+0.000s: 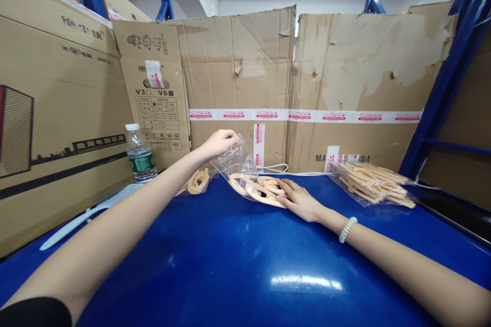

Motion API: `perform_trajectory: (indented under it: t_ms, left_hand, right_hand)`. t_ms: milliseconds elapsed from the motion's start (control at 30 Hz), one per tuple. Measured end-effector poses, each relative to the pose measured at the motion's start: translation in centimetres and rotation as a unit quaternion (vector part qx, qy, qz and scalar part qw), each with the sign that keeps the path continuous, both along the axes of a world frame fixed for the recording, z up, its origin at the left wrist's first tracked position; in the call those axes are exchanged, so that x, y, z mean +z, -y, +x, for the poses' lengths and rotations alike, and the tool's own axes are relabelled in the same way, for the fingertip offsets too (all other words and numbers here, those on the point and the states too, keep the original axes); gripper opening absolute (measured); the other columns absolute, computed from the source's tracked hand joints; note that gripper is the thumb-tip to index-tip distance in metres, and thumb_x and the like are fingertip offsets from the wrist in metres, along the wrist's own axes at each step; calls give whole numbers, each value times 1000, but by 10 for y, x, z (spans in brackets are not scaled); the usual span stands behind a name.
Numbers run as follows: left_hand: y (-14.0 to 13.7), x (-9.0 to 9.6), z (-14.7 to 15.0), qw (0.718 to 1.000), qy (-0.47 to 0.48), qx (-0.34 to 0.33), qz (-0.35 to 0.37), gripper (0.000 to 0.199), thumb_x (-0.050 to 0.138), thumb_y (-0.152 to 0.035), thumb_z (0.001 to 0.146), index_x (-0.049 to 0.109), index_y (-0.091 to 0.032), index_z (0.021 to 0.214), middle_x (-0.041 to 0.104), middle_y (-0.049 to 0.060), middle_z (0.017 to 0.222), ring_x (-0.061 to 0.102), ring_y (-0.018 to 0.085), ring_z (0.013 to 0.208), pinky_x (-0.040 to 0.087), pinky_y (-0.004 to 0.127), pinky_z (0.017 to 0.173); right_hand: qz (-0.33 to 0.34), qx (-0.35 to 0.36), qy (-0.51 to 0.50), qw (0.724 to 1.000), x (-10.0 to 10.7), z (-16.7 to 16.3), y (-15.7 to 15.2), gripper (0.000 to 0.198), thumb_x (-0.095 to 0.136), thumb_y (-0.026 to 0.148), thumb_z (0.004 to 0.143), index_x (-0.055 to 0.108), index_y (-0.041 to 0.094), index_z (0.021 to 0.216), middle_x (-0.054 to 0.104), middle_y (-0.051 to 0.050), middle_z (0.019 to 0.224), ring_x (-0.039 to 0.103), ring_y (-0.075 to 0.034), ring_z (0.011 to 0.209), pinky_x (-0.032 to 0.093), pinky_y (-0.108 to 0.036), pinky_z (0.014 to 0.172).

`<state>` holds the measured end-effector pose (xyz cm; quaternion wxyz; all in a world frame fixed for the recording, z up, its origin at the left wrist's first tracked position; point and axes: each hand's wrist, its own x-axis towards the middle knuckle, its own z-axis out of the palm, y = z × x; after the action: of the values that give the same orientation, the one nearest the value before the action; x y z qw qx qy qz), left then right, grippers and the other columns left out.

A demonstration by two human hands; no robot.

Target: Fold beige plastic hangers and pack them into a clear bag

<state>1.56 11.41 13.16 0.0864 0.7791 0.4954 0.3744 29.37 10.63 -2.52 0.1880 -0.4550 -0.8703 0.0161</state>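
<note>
My left hand pinches the top of a clear plastic bag and holds it up off the table. Several pale wooden-looking ring-shaped pieces lie at the bag's lower end; how many are inside it I cannot tell. My right hand lies over the right end of these pieces, fingers extended and touching them. A beaded bracelet circles the right wrist.
Another bag of similar pale pieces lies left of centre, and a larger bagged bundle at the right. A water bottle and a light-blue slotted utensil are at the left. Cardboard panels wall the blue table.
</note>
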Motion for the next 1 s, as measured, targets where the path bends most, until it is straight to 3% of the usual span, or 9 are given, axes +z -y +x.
perform_trajectory:
  t_ms: [233, 400, 633, 767, 867, 1000]
  left_hand:
    - [6, 7, -11, 998, -23, -2, 56, 19, 52, -28, 80, 61, -17, 67, 68, 3, 71, 59, 18, 68, 43, 28, 66]
    - [4, 14, -24, 994, -14, 23, 110, 21, 44, -28, 86, 58, -18, 74, 73, 4, 83, 64, 18, 78, 46, 28, 73]
    - [3, 20, -60, 977, -30, 155, 143, 22, 44, -28, 87, 61, -19, 77, 72, 3, 79, 63, 20, 79, 45, 27, 73]
    - [-1, 21, -96, 948, -40, 286, 137, 24, 38, -27, 92, 61, -18, 89, 71, 8, 91, 63, 25, 90, 45, 31, 79]
    - [-6, 7, -121, 912, -48, 392, 107, 28, 35, -30, 98, 59, -16, 103, 68, 14, 104, 62, 29, 99, 46, 39, 83]
    - [-9, -37, -141, 889, -92, 447, 34, 34, 55, -38, 96, 56, -15, 120, 62, 10, 115, 63, 24, 100, 52, 45, 87]
  right_hand:
    - [5, 0, -1, 1000, -5, 1, -4, 70, 26, 62, 96, 30, 18, 151, 38, -19, 151, 35, -33, 139, 31, -50, 110]
    - [5, -4, 7, 1000, -5, 1, -5, 70, 26, 60, 96, 32, 16, 150, 36, -19, 152, 31, -32, 141, 30, -51, 111]
    - [5, -11, 13, 1000, -4, 0, -2, 70, 28, 56, 96, 31, 10, 150, 36, -23, 151, 32, -34, 140, 30, -53, 111]
    - [2, -11, 5, 1000, -3, -1, -2, 69, 29, 55, 96, 34, 11, 149, 36, -22, 151, 32, -34, 140, 30, -54, 111]
    - [1, -6, -4, 1000, -3, -1, -2, 67, 31, 55, 95, 36, 13, 147, 37, -21, 151, 34, -35, 139, 31, -54, 110]
    - [0, -4, -10, 1000, -2, -1, -1, 66, 33, 54, 95, 37, 15, 147, 38, -20, 150, 35, -35, 139, 32, -54, 110]
